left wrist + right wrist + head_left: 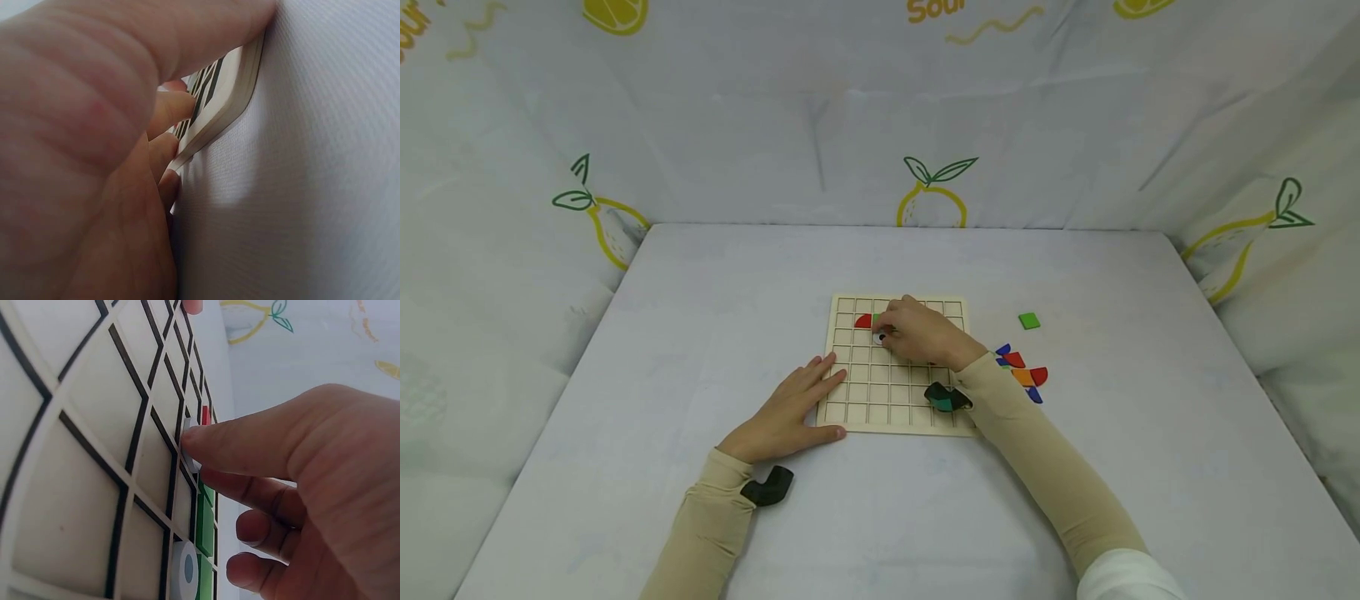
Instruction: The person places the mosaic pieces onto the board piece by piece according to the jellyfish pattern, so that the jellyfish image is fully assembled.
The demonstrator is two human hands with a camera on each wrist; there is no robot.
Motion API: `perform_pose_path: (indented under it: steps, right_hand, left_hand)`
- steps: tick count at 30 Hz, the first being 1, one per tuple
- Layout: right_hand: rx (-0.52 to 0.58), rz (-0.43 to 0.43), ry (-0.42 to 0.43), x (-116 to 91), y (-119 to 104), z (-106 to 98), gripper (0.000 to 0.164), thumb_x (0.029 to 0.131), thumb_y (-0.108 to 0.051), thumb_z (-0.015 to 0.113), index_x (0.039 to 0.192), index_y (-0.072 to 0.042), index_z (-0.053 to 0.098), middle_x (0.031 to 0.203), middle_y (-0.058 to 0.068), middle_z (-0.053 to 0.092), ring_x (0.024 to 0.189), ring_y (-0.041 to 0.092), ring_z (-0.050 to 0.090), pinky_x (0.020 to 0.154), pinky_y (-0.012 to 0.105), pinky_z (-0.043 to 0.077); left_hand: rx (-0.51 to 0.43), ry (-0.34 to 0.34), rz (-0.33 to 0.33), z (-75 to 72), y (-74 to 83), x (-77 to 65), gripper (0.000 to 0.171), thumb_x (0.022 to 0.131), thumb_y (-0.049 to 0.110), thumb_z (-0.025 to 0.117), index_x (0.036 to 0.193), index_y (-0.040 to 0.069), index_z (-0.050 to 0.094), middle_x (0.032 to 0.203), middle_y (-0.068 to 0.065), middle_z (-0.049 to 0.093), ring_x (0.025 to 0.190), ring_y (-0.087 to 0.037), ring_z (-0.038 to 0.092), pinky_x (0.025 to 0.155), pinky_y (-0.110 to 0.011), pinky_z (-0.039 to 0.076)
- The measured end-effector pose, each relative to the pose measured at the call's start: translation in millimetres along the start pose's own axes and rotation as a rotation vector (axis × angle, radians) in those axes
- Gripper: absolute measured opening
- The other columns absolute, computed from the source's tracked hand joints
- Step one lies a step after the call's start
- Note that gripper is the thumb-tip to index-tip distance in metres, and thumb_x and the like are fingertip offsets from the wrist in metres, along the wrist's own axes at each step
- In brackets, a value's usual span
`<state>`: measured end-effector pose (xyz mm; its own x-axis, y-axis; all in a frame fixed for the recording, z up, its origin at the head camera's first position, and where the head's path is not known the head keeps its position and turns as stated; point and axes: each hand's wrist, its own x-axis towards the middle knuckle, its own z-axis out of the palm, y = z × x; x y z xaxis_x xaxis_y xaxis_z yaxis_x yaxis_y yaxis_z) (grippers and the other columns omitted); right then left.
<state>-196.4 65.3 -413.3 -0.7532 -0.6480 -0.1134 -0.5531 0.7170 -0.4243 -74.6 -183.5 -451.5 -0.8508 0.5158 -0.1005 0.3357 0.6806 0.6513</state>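
Observation:
A pale wooden grid board (859,392) lies flat on the table. My left hand (786,412) rests at its left side, fingers straight over the edge and thumb at the near left corner. Toward the back of the board, my right hand (925,333) pinches a small white disc (191,464) with thumb and index finger, right at the grid. A second white disc (185,572) with a dark centre sits in the grid, beside green pieces (204,525). A red quarter-round piece (863,321) lies in a back row, left of the right fingertips. The right hand hides part of the grid.
Right of the board lie several loose flat pieces, among them an orange piece (1022,377), a red quarter-round (1039,376) and a blue piece (1035,395). Farther back is a green square (1029,321). A fabric wall (760,150) rises behind the table.

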Motion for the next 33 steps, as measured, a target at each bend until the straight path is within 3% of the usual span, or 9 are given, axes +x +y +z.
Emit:
perform_pose_path:
  steps: [4,8,17,23,33]
  right_hand:
    - [0.013,0.009,-0.01,0.4,0.3,0.1,0.028,0.1,-0.016,0.063,0.125,-0.012,0.072,0.121,0.005,0.068,0.109,0.023,0.056,0.093,0.038,0.053]
    - [0.096,0.024,-0.01,-0.7,2.4,-4.0,0.034,0.102,-0.017,0.059,0.134,-0.009,0.064,0.112,0.005,0.066,0.103,0.022,0.054,0.087,0.036,0.052]
    - [0.25,0.005,0.108,-21.2,9.5,-37.9,0.033,0.104,-0.018,0.055,0.134,-0.006,0.063,0.11,0.007,0.065,0.096,0.023,0.055,0.083,0.036,0.051]
    - [0.261,0.011,0.179,-40.6,18.5,-59.7,0.029,0.104,-0.02,0.056,0.13,-0.011,0.064,0.11,0.004,0.066,0.097,0.021,0.055,0.08,0.034,0.05]
    - [0.266,0.106,0.197,-67.1,36.6,-74.3,0.029,0.105,-0.022,0.054,0.13,-0.012,0.064,0.11,0.005,0.066,0.102,0.021,0.056,0.083,0.036,0.049]
  left_hand:
    - [-0.003,0.002,0.002,0.0,0.0,-0.1,0.083,0.092,0.038,0.073,0.16,0.011,0.032,0.172,-0.011,0.013,0.16,-0.035,0.007,0.129,-0.058,0.008]
    - [0.003,0.004,0.004,0.4,-0.4,0.1,0.083,0.092,0.038,0.073,0.159,0.011,0.033,0.172,-0.011,0.013,0.16,-0.036,0.008,0.129,-0.058,0.008]
    - [0.007,-0.003,-0.006,-0.2,1.6,0.6,0.084,0.091,0.037,0.074,0.16,0.01,0.032,0.172,-0.011,0.013,0.16,-0.035,0.007,0.129,-0.057,0.008]
    - [0.0,-0.004,-0.01,0.6,0.3,0.9,0.084,0.092,0.037,0.074,0.16,0.01,0.032,0.172,-0.01,0.012,0.16,-0.034,0.006,0.129,-0.056,0.007]
    - [0.01,-0.003,-0.015,1.2,0.6,-0.4,0.085,0.091,0.038,0.074,0.16,0.012,0.031,0.172,-0.008,0.012,0.16,-0.034,0.006,0.129,-0.056,0.008]
